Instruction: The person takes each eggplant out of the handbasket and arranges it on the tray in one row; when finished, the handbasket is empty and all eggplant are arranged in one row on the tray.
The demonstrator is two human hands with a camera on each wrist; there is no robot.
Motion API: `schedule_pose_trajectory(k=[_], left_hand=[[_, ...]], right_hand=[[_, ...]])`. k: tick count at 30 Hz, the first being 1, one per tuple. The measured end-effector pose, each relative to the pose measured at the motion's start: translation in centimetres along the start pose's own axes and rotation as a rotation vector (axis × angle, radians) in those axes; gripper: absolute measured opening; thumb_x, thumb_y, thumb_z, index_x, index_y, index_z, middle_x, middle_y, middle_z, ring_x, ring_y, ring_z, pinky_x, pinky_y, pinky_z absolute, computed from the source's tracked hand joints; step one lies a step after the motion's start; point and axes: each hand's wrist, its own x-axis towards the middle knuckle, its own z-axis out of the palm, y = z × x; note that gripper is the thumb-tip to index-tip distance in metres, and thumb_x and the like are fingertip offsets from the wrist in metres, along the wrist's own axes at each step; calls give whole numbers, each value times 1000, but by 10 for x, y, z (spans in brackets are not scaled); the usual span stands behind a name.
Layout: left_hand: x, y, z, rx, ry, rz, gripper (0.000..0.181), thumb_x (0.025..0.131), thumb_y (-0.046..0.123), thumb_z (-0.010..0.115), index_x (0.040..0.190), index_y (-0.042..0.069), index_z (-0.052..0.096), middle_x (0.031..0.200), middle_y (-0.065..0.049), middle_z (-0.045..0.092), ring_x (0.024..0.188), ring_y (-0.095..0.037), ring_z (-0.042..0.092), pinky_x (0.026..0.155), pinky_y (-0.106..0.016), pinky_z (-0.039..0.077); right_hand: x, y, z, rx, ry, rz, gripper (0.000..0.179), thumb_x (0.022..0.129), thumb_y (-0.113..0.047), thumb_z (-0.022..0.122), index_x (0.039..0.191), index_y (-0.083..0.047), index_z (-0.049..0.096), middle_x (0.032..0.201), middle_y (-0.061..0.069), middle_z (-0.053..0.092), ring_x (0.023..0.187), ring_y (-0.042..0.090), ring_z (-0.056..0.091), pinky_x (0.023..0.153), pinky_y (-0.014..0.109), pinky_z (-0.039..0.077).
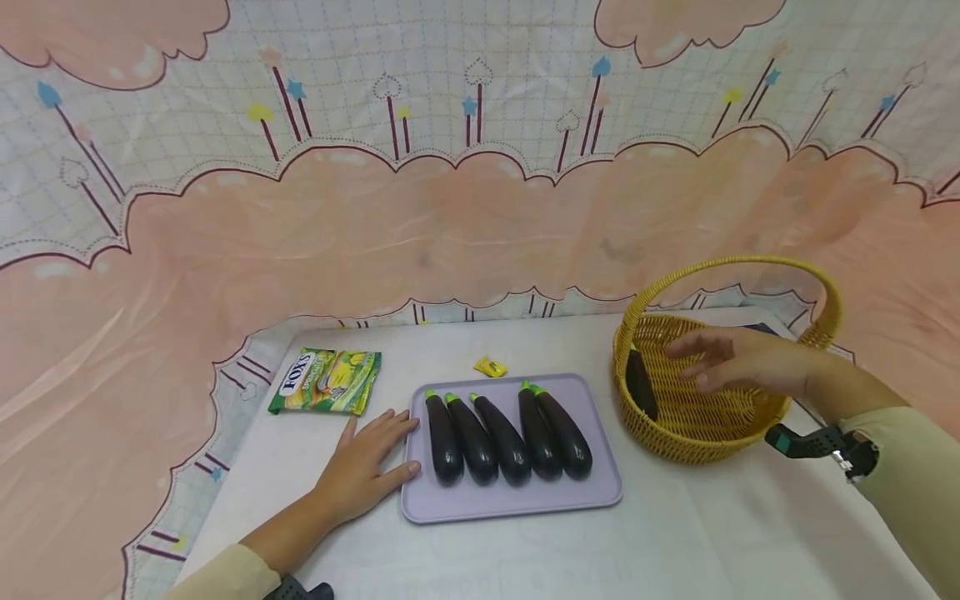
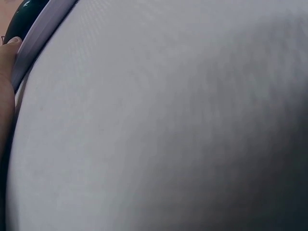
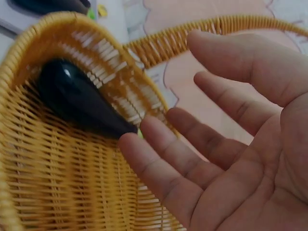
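Observation:
Several dark eggplants [image 1: 513,442] with green stem ends lie side by side on a lilac tray [image 1: 517,498]. My left hand [image 1: 364,468] rests at the tray's left edge, fingers spread and thumb on the rim. Over the wicker basket [image 1: 697,448] on the right, my right hand [image 1: 738,360] hovers with loosely bent fingers and holds nothing. One eggplant [image 3: 79,98] lies inside the basket against its wall, near the right fingertips in the right wrist view. In the left wrist view only part of the left thumb [image 2: 8,57] shows beside the tray rim.
A green and yellow FOX'S candy bag [image 1: 327,382] lies at the back left of the white table [image 1: 675,533]. A small yellow wrapped candy [image 1: 491,367] sits behind the tray. The basket's tall handle [image 1: 738,260] arches above it. A dark flat object [image 1: 763,328] shows partly behind the basket.

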Motion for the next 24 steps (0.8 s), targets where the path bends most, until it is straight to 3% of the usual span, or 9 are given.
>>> schedule_pose_trajectory(k=[9,17,24], left_hand=[[-1,0,-1,-4,0,-5,69,98,55,72,156,20,57,162,-8,52,156,-35,38,123,-77,5],[-1,1,-2,-5,-6,-11,69,98,53,73,156,20,57,162,-8,52,156,-35,37,123,-77,5],[-1,-1,-1,-4,-2,-8,69,98,56,72,156,22,57,162,-7,52,156,-34,37,123,-77,5]], right_hand=[[20,26,-10,70,-26,-2,67,103,-16,67,160,4,36,165,28,36,144,38,52,104,33,56],[37,39,-4,82,14,64,63,105,-21,70,158,0,43,166,24,36,148,44,44,107,44,56],[52,50,1,206,-8,47,59,107,-10,64,158,5,39,165,31,34,147,43,46,111,53,52]])
